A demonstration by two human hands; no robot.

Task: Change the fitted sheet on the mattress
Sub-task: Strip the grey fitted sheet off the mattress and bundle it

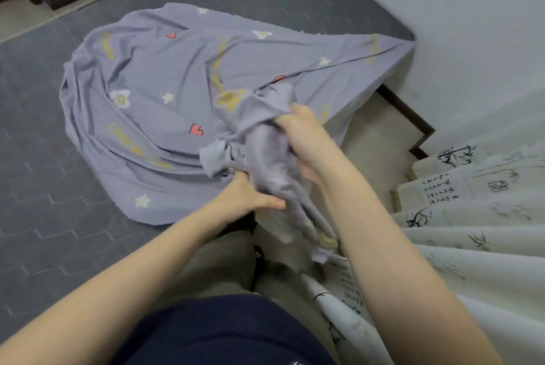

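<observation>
Head view, fitted sheet (165, 75): lavender-grey cloth printed with stars, hearts and flowers. Most of it fans out beyond and to the left of the fingers, lying loose and creased on the mattress (44, 158). One bunched part rises into the two hands, and a tail hangs below them towards the person's legs.
Head view, left hand (247, 196): curled round the lower part of the bunch, thumb pressed against the cloth and gripping it.
Head view, right hand (303, 134): just above and beyond the left one, its fingers (290, 116) closed round the upper part of the same bunch.
Head view, mattress: dark grey with a quilted pattern, and bare wherever the sheet does not reach. Its far right corner lies well beyond the right fingers, and the sheet's edge runs up to it.
Head view, surroundings: a pale curtain (472, 217) with ink bamboo print to the right of the right hand, the white wall (472, 25) beyond it, and a strip of beige floor (377, 140) between.
Handling, weight and feel: I'd judge it light, thin and quite limp. It folds wherever it is gathered, and a loose handful may slide out, so a full closed grip suits it.
Handling, where to hold: the crinkled hem at the outer edge looks elasticated. A corner pocket there, rather than the middle of the bunch, seems the best hold for hooking it over a mattress corner.
Handling, risk: the hanging tail could catch underfoot or on the curtain.
</observation>
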